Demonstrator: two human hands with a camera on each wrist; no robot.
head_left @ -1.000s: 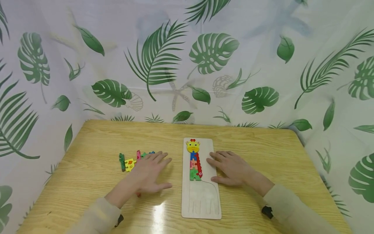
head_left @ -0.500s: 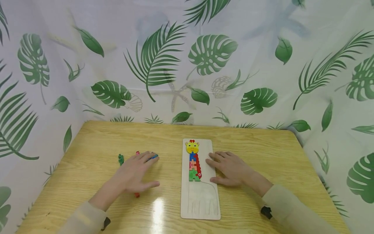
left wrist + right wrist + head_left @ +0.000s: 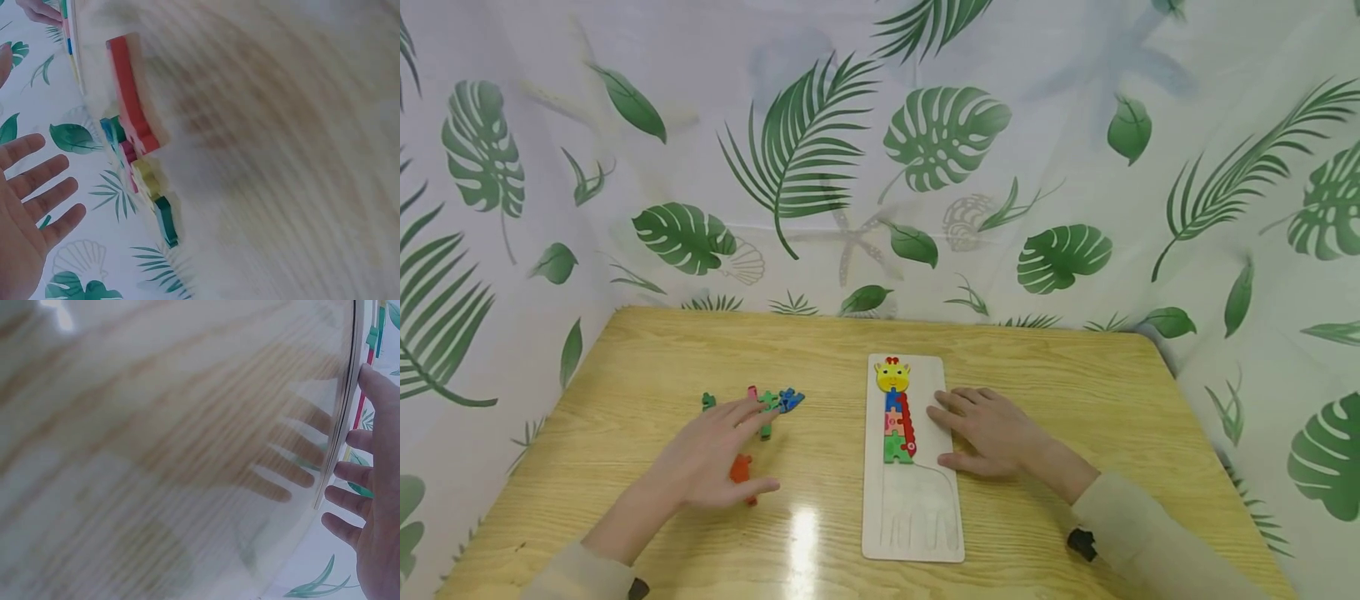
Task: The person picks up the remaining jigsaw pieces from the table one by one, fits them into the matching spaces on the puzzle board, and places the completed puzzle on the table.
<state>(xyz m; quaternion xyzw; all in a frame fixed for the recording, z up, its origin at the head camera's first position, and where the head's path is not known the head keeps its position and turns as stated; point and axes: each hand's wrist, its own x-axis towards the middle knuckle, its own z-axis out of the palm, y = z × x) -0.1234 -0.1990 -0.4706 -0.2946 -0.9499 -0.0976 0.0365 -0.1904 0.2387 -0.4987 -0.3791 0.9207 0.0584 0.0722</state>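
Note:
A pale puzzle board [image 3: 925, 508] lies on the table, holding a yellow giraffe head [image 3: 892, 376], blue, pink and green neck pieces and a red mane piece [image 3: 907, 425]. My right hand [image 3: 992, 432] rests its fingertips on the board's right edge, fingers spread. Over the loose pieces at the left, my left hand [image 3: 703, 454] hovers with straight fingers, holding nothing. Around it show an orange-red piece [image 3: 741, 469], a blue piece [image 3: 790, 401] and green pieces. In the left wrist view, a red piece [image 3: 131, 94], a yellow piece [image 3: 146, 179] and a dark green piece [image 3: 166, 221] stand out.
The wooden table [image 3: 1037, 367] reaches back to a white curtain [image 3: 850, 167] printed with green leaves, which also hangs at both sides. Glare lies on the table between the loose pieces and the board.
My left hand has moved left and toward me across the loose pieces, uncovering the blue, green and orange-red ones. My right hand has stayed at the board's edge.

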